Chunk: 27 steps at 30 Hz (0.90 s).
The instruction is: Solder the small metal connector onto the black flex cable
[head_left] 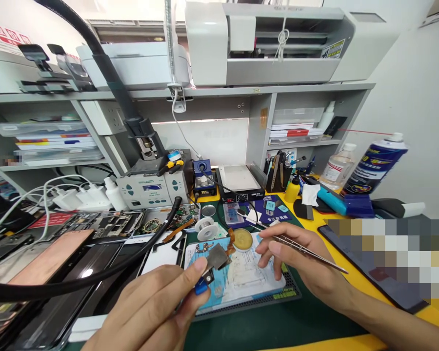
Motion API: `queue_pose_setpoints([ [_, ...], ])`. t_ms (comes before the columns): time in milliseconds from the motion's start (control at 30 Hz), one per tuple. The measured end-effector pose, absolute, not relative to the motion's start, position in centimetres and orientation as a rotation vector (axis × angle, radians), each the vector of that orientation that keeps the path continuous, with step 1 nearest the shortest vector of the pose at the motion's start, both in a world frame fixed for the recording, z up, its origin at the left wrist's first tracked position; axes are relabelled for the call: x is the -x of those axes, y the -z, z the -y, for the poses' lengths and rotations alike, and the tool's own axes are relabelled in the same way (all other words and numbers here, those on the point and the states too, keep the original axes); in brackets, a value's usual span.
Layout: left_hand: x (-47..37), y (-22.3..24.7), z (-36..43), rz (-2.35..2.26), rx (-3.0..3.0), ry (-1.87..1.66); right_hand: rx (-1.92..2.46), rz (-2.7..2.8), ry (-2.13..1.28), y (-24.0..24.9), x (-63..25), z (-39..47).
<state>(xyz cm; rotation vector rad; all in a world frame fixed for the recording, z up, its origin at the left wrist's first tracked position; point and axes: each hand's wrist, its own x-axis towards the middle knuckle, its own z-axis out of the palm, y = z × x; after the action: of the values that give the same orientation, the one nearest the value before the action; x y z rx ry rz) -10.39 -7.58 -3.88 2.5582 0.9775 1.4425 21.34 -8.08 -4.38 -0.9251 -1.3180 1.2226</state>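
Between the thumb and fingers of my left hand (164,302) is a small electronic module (218,257) with a grey metal square, a blue part and an orange flex cable (231,239). My right hand (300,253) holds metal tweezers (307,251), whose handle end points to the lower right and whose tips reach left toward the flex cable. Below both hands lies a light blue and white work pad (247,278). A round tin of yellowish paste (242,240) sits near its back edge, behind the module.
Phones (91,273) and a thick black hose (106,279) lie at the left. A solder spool (206,229) stands behind the pad. A grey station (151,187) is at the back left. A spray can (375,165) and a clear bottle (337,168) stand at the right.
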Motion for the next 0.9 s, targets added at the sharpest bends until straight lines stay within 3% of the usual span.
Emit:
queue_pose_setpoints([
  [300,7.9,2.3,7.5,-0.953,-1.948,-1.892,1.003,1.316,-1.213,4.6,-21.7,8.1],
  [533,8.7,1.3,5.7,-0.706,-1.524,-1.602,1.034,1.25,-1.152,5.3,-22.2,8.1],
  [900,6.6,0.9,5.3,-0.81,-1.121,-1.352,0.999,1.247,-1.117,5.4,-22.2,8.1],
])
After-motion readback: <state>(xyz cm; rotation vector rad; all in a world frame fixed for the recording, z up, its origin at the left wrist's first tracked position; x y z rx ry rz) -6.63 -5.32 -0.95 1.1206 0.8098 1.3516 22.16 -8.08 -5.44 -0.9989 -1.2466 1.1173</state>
